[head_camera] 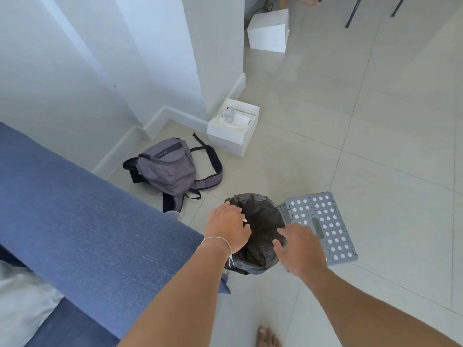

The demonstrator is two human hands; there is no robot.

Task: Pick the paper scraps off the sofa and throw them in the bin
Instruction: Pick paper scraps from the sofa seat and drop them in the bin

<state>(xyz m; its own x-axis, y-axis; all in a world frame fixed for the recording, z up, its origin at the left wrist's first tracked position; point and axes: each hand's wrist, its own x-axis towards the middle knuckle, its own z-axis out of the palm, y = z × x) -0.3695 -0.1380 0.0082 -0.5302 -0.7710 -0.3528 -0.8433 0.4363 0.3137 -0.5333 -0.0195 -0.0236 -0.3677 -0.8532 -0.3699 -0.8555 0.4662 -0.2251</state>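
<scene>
A small bin (260, 246) lined with a black bag stands on the tiled floor just past the end of the blue sofa (87, 234). My left hand (229, 226) hovers over the bin's left rim with its fingers curled, and a bit of white paper scrap (245, 221) shows at the fingertips. My right hand (300, 249) is over the bin's right rim, fingers loosely spread and holding nothing that I can see. No scraps show on the visible part of the sofa.
A grey backpack (167, 169) lies on the floor beyond the sofa arm, with an open white box (233, 136) behind it. A grey dotted folding stool (325, 221) lies flat right of the bin. A pale cushion (22, 304) sits on the sofa. My bare foot (266, 338) is below.
</scene>
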